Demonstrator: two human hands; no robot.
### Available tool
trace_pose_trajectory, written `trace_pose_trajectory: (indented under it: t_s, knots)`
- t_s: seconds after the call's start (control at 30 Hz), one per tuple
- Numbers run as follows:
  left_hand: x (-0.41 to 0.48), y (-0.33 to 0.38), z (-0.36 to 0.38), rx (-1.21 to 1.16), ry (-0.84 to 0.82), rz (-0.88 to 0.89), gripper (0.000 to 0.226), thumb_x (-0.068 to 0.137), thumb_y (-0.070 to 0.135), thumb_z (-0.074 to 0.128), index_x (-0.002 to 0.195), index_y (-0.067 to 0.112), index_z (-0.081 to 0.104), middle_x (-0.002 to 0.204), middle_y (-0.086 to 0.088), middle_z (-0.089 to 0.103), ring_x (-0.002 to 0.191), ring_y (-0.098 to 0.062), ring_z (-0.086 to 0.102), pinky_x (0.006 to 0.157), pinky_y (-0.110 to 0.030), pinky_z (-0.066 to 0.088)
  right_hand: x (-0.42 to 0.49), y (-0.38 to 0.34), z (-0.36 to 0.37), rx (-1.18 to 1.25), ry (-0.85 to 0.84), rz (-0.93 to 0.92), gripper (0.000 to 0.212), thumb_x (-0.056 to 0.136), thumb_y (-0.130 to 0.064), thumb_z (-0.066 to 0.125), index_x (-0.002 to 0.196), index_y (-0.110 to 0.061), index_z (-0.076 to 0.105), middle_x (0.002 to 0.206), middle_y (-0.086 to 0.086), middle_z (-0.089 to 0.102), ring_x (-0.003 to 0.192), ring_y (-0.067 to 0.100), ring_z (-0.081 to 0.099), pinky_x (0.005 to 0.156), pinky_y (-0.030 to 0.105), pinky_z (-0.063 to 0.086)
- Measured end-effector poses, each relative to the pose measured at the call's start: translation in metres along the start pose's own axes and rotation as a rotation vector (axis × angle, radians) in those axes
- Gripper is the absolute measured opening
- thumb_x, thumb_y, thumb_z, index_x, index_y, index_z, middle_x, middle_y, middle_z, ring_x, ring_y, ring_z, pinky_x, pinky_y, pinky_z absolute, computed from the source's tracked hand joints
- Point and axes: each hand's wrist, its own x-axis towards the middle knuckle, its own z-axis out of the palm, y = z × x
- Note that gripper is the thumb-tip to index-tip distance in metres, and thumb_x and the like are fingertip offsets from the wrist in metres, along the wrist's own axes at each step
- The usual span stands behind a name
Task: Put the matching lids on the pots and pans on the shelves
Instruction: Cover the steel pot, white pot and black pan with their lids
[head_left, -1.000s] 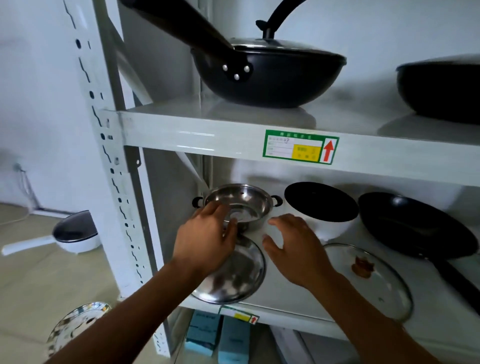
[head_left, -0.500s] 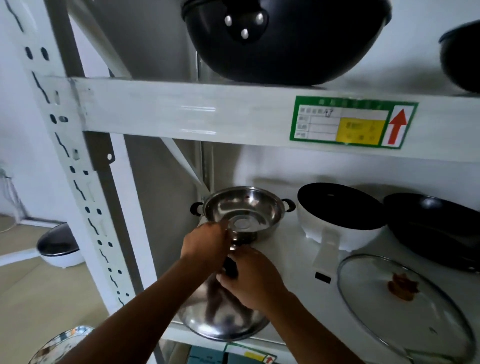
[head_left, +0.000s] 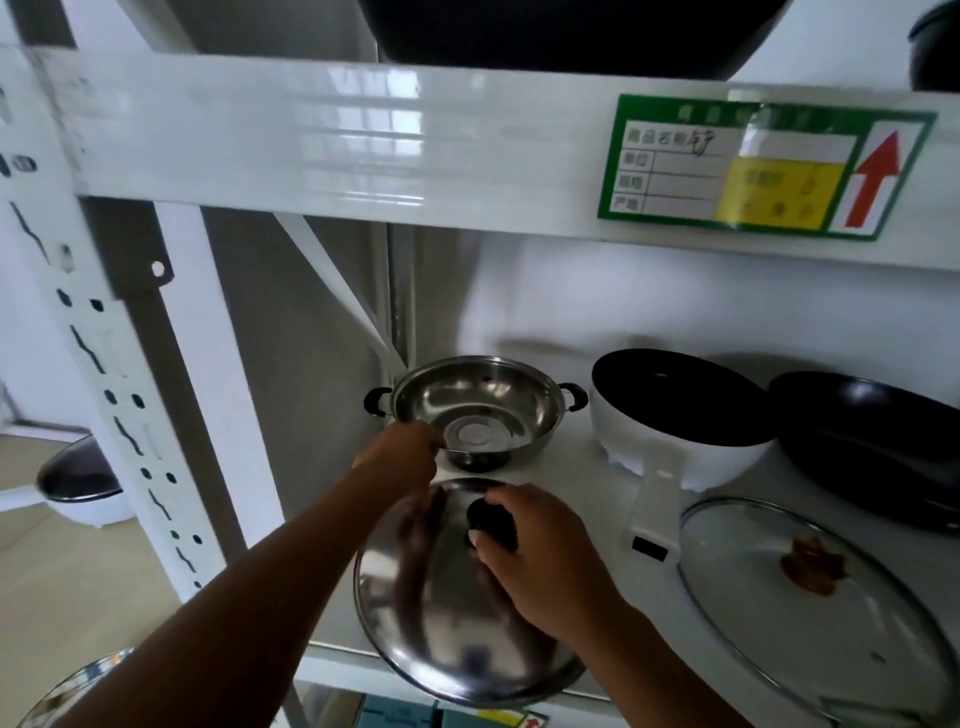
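A steel pot (head_left: 475, 408) with two black side handles stands uncovered at the back left of the middle shelf. In front of it a round steel lid (head_left: 441, 608) is tilted, its near edge over the shelf front. My right hand (head_left: 540, 561) is shut on the lid's black knob (head_left: 491, 525). My left hand (head_left: 402, 460) grips the near rim of the pot. To the right stand a white saucepan (head_left: 675, 415) with a black inside and a black pan (head_left: 872, 441), both uncovered.
A glass lid (head_left: 810, 613) with a brown knob lies flat at the shelf's front right. The upper shelf beam (head_left: 363, 140) with a green label hangs close above, dark woks on it. A white pan (head_left: 83, 488) and another lid (head_left: 67, 691) lie on the floor at left.
My right hand has lifted the steel lid by its knob, and the lid has tilted up off the shelf. My left hand has stayed at the pot's near rim. The camera moved closer.
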Motion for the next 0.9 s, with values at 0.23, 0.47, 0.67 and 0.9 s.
trace_pose_trajectory:
  t_s: [0.23,0.47,0.67,0.9]
  knots:
    - [-0.028,-0.031,-0.013,-0.249,0.04,-0.129,0.029,0.088,0.007,0.055,0.104,0.02,0.075,0.105,-0.007,0.073,0.098,-0.026,0.066,0.079,-0.021,0.043,-0.014,-0.022,-0.047,0.177,0.07,0.022,0.034,0.081,-0.049,0.065,0.111,-0.036,0.064,0.104,-0.019,0.065,0.095,-0.002,0.06,0.084,0.02,0.051]
    - [-0.096,-0.038,-0.023,-0.406,0.0,-0.053,0.015,0.082,0.017,0.069,0.093,0.024,0.077,0.095,0.003,0.076,0.089,-0.01,0.069,0.088,-0.032,0.053,-0.016,-0.035,-0.096,0.269,-0.082,-0.025,0.017,0.078,-0.037,0.075,0.094,-0.034,0.074,0.088,-0.021,0.073,0.085,-0.009,0.065,0.077,0.009,0.047]
    - [-0.149,-0.026,-0.013,-0.341,0.068,-0.036,0.018,0.09,0.022,0.063,0.101,0.03,0.074,0.094,0.022,0.07,0.08,0.009,0.064,0.074,-0.008,0.046,0.005,-0.027,-0.121,0.448,0.158,-0.019,0.015,0.079,-0.025,0.075,0.09,-0.035,0.072,0.093,-0.028,0.072,0.084,-0.015,0.064,0.074,0.0,0.042]
    - [-0.17,-0.024,-0.002,-0.663,0.318,-0.343,0.025,0.091,0.013,0.048,0.092,0.034,0.06,0.072,0.001,0.072,0.072,-0.013,0.067,0.071,-0.037,0.054,0.064,-0.033,-0.031,0.17,0.267,-0.01,0.039,0.083,-0.029,0.069,0.12,-0.017,0.067,0.117,0.008,0.068,0.111,0.025,0.062,0.098,0.036,0.048]
